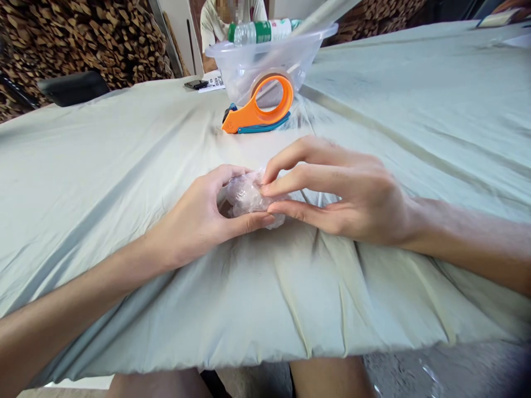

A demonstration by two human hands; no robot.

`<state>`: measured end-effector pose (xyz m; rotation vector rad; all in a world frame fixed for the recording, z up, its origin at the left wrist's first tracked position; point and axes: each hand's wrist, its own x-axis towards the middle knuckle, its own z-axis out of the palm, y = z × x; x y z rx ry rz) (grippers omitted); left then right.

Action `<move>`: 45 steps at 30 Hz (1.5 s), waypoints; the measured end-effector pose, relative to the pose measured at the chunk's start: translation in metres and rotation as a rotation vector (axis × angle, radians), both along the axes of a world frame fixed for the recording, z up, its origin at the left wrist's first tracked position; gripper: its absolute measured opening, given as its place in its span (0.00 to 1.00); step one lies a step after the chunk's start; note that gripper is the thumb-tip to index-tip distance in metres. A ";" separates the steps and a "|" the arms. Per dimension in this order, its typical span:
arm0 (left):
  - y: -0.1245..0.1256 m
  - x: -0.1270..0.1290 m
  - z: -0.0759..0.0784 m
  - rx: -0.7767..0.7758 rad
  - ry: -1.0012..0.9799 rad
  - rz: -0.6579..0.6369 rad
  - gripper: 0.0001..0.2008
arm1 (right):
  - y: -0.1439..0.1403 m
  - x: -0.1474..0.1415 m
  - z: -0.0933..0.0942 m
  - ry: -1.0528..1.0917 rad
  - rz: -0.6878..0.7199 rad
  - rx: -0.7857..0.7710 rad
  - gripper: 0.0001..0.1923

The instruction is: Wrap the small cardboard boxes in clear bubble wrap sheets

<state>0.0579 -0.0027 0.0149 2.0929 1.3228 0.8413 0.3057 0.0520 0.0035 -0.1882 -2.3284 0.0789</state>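
Left hand [199,218] cups crumpled clear plastic wrap [249,196] on the grey cloth [103,182] mid-table, right hand [344,193] pinching its edge with half-curled fingers; advisable: steady base, pull gently, avoid tearing.

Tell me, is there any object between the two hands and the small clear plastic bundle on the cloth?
No. The left hand and right hand both touch the clear plastic bundle directly. The tape dispenser and plastic bowl stand farther back.
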 end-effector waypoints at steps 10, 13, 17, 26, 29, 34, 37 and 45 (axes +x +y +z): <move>-0.004 -0.010 -0.009 0.100 0.078 -0.041 0.39 | -0.003 -0.003 -0.001 0.030 0.067 -0.392 0.09; -0.006 -0.011 -0.008 0.104 0.047 -0.050 0.38 | -0.001 -0.003 -0.006 0.028 0.065 -0.453 0.19; -0.008 -0.010 -0.007 0.137 0.071 -0.031 0.37 | -0.002 -0.003 -0.007 0.028 0.066 -0.450 0.23; -0.016 -0.005 -0.011 0.308 -0.011 -0.060 0.34 | -0.007 -0.002 -0.004 0.081 0.084 -0.613 0.19; -0.022 -0.003 -0.010 0.390 0.005 -0.062 0.35 | -0.005 -0.002 -0.004 0.010 0.042 -0.540 0.24; -0.023 -0.002 -0.009 0.444 0.049 -0.090 0.39 | -0.004 -0.003 -0.002 0.090 -0.008 -0.384 0.16; -0.020 -0.001 -0.010 0.446 0.001 -0.114 0.34 | -0.002 -0.004 -0.004 0.152 -0.029 -0.366 0.12; -0.010 -0.006 -0.014 0.291 0.078 0.069 0.20 | -0.003 -0.004 -0.006 0.075 -0.024 -0.527 0.23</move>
